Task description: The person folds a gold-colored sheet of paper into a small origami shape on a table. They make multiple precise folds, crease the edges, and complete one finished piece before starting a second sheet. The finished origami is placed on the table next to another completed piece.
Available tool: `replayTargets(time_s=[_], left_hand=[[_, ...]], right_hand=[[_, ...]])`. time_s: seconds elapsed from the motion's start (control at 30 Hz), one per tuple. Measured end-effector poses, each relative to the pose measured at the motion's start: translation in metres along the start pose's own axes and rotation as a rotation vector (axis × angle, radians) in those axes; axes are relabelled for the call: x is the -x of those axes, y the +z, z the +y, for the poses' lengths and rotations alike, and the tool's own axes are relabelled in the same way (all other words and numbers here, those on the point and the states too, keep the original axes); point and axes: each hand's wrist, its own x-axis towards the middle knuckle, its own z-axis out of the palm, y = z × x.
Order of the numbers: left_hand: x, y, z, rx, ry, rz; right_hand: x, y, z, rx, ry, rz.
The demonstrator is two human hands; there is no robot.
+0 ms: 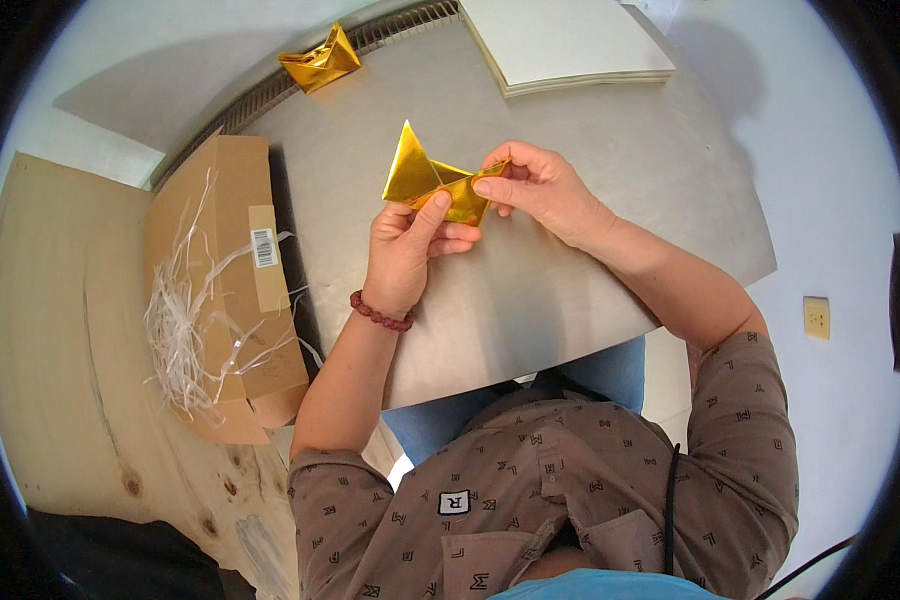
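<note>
Head view, centre of the frame: left hand point(402, 250) and right hand point(540, 185) both pinch a folded gold paper point(432, 182) in their fingers, above the grey table point(610, 200).

One view only, worn on the person's head and aimed steeply down over the chest at the grey desk point(610, 230). It sits close: both forearms rise from the lower edge and meet near the middle of the picture. The wide fisheye lens bends straight edges toward the dark round rim (the desk's far edge curves plainly). Picture left is the person's left, with a cardboard box point(235, 290) there.
</note>
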Motion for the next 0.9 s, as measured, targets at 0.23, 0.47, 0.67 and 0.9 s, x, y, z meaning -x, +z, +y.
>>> replayTargets(time_s=[0.23, 0.47, 0.67, 0.9], left_hand=[[-0.0007, -0.0019, -0.0009, 0.012, -0.009, 0.007], [-0.0026, -0.0041, 0.0001, 0.022, -0.020, 0.005], [-0.0015, -0.0028, -0.0002, 0.040, 0.001, -0.003], [-0.0017, -0.0042, -0.0004, 0.024, -0.007, 0.000]], right_hand=[[-0.0026, -0.0002, 0.0015, -0.018, -0.002, 0.005], [-0.0024, -0.0024, -0.0012, -0.035, 0.020, 0.003], [-0.0020, -0.0025, 0.0003, -0.040, 0.003, 0.014], [-0.0017, -0.0026, -0.0006, -0.061, 0.015, 0.027]])
